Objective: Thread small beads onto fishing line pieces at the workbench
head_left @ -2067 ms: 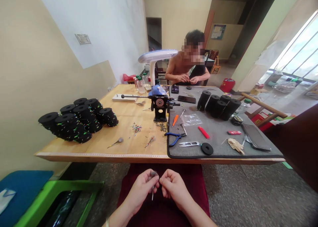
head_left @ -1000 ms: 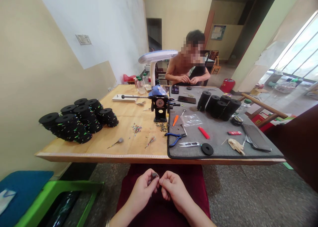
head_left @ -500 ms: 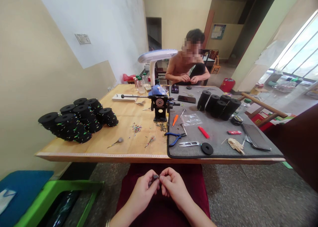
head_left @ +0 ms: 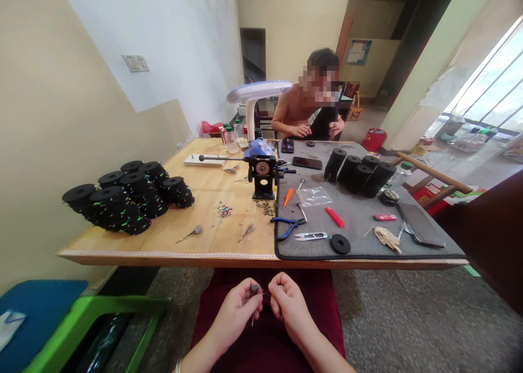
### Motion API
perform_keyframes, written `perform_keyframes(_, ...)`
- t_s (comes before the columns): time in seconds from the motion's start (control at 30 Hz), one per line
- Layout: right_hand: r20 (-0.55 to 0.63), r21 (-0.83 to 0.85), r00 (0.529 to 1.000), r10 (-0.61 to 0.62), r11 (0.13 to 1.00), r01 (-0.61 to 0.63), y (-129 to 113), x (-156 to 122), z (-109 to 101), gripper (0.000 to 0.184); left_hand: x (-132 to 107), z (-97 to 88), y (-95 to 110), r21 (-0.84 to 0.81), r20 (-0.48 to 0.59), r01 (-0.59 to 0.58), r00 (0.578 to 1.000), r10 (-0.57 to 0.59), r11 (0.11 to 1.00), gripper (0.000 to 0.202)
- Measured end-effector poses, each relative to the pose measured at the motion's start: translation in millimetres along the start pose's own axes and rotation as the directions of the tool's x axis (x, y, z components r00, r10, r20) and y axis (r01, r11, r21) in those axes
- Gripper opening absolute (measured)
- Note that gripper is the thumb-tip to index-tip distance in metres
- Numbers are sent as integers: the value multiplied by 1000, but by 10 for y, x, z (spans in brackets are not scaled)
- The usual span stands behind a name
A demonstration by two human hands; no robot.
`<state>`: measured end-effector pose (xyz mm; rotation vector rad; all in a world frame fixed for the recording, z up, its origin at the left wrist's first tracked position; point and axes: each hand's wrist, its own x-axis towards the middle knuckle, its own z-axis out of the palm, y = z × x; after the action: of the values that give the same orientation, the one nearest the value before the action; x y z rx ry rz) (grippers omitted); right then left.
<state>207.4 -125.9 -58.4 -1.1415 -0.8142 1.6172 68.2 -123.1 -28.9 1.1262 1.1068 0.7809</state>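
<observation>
Over my lap, my left hand (head_left: 239,307) pinches a small grey-tipped thin stick (head_left: 255,289); its thin end shows below the fingers. A short way to the right, my right hand (head_left: 291,305) is closed, thumb against forefinger. Whatever it pinches is too small to make out. Ahead on the table (head_left: 163,248) lie a similar grey-headed stick (head_left: 198,230), a reddish-tipped one (head_left: 247,232), and a pile of coloured beads (head_left: 224,211).
Black foam spools (head_left: 110,196) stand at left, more spools (head_left: 359,171) on the grey mat (head_left: 265,253). Blue pliers (head_left: 289,227), thread snips (head_left: 311,236) and a black foam ring (head_left: 340,244) lie near the front edge. A winding device (head_left: 262,177) and lamp (head_left: 259,92) stand mid-table; a person (head_left: 306,109) sits opposite.
My hands have moved slightly apart, and the thin stick in my left hand now shows below the fingers. Across the table, the other person's hands have separated.
</observation>
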Motion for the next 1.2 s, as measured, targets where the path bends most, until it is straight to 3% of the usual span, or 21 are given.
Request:
perform_keyframes(0.37, 33, -48, 999, 14, 999, -12, -20, -24, 58, 33, 35, 1, -24, 179, -102, -100, 988, 119, 979, 16)
perform_keyframes(0.6, 77, -56, 996, 34, 998, -30, -41, -20, 26, 30, 46, -27, -32, 171, -79, -104, 990, 119, 980, 17)
perform_keyframes(0.87, 132, -261, 991, 27, 965, 9, -79, -55, 45, 14, 45, -47, -17, 105, -82, -117, 989, 126, 988, 19)
perform_keyframes(1.03, 93, -317, 996, -1, 948, 31, -61, -61, 34, 6, 62, -58, -38, 99, -153, -123, 979, 137, 987, 19)
perform_keyframes(1.2, 61, -310, 997, -44, 949, 61, -78, -75, 0, 6, 107, -182, 12, 15, -262, -148, 954, 147, 989, 19)
